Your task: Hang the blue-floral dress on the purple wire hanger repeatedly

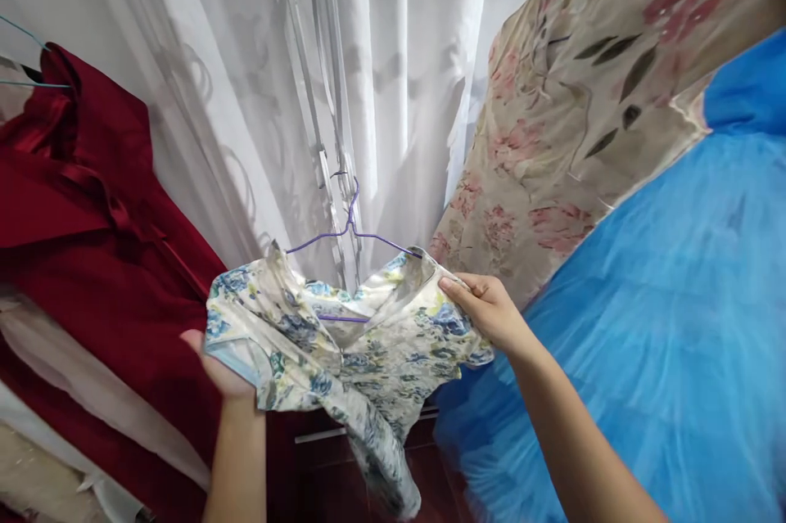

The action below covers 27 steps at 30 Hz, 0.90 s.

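Note:
A white blouse (393,367) with blue and yellow flowers, a V neck and short sleeves hangs in front of me on a purple wire hanger (351,227). At the shoulder on the right, my right hand (482,304) is closed on the fabric, thumb on top. My left hand (224,371) is at the other sleeve, its thumb stretched out and away from the cloth. The sleeve covers the other fingers of that hand. The blouse's lower part hangs down, narrow and creased.
White curtains (393,56) hang behind, with hanging clear strips (310,56) in front. Dark red clothing (110,261) is on the left. A beige floral dress (528,155) and a blue tulle gown (663,302) crowd the right. Below is a dark red surface (332,478).

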Motion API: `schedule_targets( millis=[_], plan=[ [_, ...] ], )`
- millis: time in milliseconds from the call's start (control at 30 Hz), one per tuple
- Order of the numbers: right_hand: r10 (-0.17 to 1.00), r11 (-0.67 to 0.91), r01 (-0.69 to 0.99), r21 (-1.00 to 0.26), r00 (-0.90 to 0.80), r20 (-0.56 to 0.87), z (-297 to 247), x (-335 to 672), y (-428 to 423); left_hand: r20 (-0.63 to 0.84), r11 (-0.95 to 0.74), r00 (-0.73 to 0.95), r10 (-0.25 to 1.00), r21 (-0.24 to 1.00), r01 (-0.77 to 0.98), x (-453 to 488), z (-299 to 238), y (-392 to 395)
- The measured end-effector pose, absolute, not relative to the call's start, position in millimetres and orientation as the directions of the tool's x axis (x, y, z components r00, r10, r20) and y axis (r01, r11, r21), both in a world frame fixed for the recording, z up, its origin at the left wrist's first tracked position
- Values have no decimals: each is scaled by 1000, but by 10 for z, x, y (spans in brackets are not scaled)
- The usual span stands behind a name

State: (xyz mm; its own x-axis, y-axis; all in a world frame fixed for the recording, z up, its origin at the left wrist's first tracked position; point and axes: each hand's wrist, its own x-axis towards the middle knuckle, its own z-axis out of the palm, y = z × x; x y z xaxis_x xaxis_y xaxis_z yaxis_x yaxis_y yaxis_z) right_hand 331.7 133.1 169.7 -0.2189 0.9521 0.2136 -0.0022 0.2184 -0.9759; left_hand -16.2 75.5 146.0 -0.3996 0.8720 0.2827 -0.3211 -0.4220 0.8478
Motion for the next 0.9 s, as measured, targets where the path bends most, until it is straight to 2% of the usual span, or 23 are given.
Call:
schedule_targets(
  millis=[100,133,200,233,300,333,367,400,467,500,567,733,900],
  plan=[
    [960,195,78,-978,-219,174,1647,3408,1393,202,-387,-462,864,854,-349,-576,1367,651],
    [967,221,85,-971,-146,208,1592,3423,1402,163,-342,-467,869,880,-329,-660,1320,628],
    [924,340,118,-933,144,355,1413,3377,1376,109,-260,-470,876,927,-270,-730,1200,593],
    [837,398,166,-902,336,431,1289,3307,1334,92,-237,-471,877,936,-259,-721,1131,581],
    [563,431,301,-851,647,514,996,3080,1194,67,-235,-491,869,928,-288,-648,987,571],
    [457,396,353,-848,725,516,842,2935,1109,55,-237,-497,866,920,-311,-599,920,574],
    [457,372,363,-854,730,509,697,2779,1026,44,-237,-497,866,914,-331,-550,860,581],
    [564,364,334,-869,664,491,573,2620,957,38,-237,-494,868,908,-346,-506,813,592],
    [902,302,252,-919,236,362,410,2321,896,41,-246,-489,871,899,-363,-441,760,616],
    [962,253,236,-938,43,270,376,2192,913,45,-254,-491,870,895,-367,-422,754,626],
    [974,215,246,-945,-126,189,385,1988,1033,57,-276,-508,860,888,-368,-405,771,633],
    [947,317,331,-889,-159,278,516,1752,1423,52,-307,-559,828,876,-373,-425,844,562],
    [960,277,391,-878,-144,239,483,1644,1458,46,-344,-608,793,857,-383,-359,879,462]
  ],
)
